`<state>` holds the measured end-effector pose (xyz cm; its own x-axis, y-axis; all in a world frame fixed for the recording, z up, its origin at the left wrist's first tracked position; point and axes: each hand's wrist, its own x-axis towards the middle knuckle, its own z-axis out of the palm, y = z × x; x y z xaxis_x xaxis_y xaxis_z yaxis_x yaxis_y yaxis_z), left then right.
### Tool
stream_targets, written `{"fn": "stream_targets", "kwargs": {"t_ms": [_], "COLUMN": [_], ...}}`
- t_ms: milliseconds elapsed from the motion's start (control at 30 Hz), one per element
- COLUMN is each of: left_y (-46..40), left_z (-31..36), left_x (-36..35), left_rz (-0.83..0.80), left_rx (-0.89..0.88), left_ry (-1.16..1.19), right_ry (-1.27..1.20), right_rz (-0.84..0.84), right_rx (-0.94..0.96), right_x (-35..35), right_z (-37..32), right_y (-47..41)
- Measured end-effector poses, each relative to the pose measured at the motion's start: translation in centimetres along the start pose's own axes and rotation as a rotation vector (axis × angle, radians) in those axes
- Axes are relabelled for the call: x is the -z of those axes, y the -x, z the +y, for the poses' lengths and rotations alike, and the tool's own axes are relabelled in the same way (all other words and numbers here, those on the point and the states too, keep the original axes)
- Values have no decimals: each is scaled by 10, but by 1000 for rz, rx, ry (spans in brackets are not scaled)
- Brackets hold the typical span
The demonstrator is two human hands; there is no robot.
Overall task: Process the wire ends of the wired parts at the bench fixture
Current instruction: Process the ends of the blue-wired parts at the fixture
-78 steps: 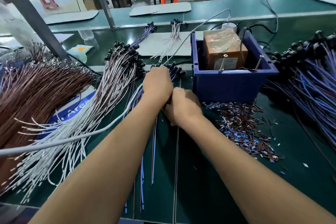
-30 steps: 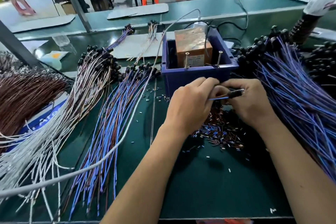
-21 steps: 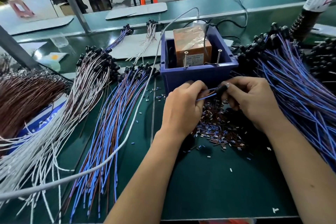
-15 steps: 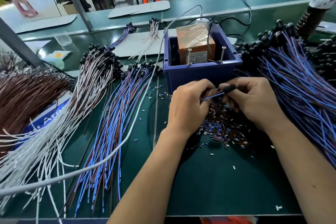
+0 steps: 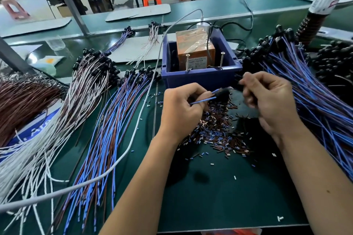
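The left hand (image 5: pixel 183 108) is pinching the blue wire of a wired part (image 5: pixel 219 94) just in front of the blue fixture box (image 5: pixel 200 80). The part's black head is blurring, so its detail is hard to make out. The right hand (image 5: pixel 271 101) is hovering just beside it, fingers curling; whether they are gripping anything cannot be determined. Wire offcuts (image 5: pixel 215 129) are lying on the green surface (image 5: pixel 219 196) beneath both hands. The blue wire bundle (image 5: pixel 315 105) at right is running out of frame.

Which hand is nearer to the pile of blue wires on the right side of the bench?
The right hand. It is right beside the pile of blue wires, at its left edge. The left hand is further left, in front of the blue box.
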<state>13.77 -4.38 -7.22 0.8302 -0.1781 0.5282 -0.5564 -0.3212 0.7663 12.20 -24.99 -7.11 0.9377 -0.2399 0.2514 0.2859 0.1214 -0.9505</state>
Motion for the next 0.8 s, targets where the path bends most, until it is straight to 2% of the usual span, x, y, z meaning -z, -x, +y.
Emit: {"fn": "stream_targets", "kwargs": {"t_ms": [67,167,300,433,633,700,800], "left_y": [0,2,6,7,8,7,4], "left_z": [0,3,3,4,13,13,13], "left_x": [0,-7,-15,-17,-16,-13,-11], "left_rz": [68,117,78,103,356,462,591], "left_rx": [12,2,-11,-7,-129,-132,-70], "left_ry": [37,80,101,110,-127,-125,-45], "right_ry": [49,188,44,-59,-71,-107,-103], "right_rz": [23,-52,-114,-60,-98,-101,-20], "right_rx": [34,53,6,-75,-16,25,76], "right_x": [4,-13,-37,-39,-37,-37,-39], "right_z": [0,6,10,6,5,4,4], "right_y": [-2,4,15,17,18,17,13]}}
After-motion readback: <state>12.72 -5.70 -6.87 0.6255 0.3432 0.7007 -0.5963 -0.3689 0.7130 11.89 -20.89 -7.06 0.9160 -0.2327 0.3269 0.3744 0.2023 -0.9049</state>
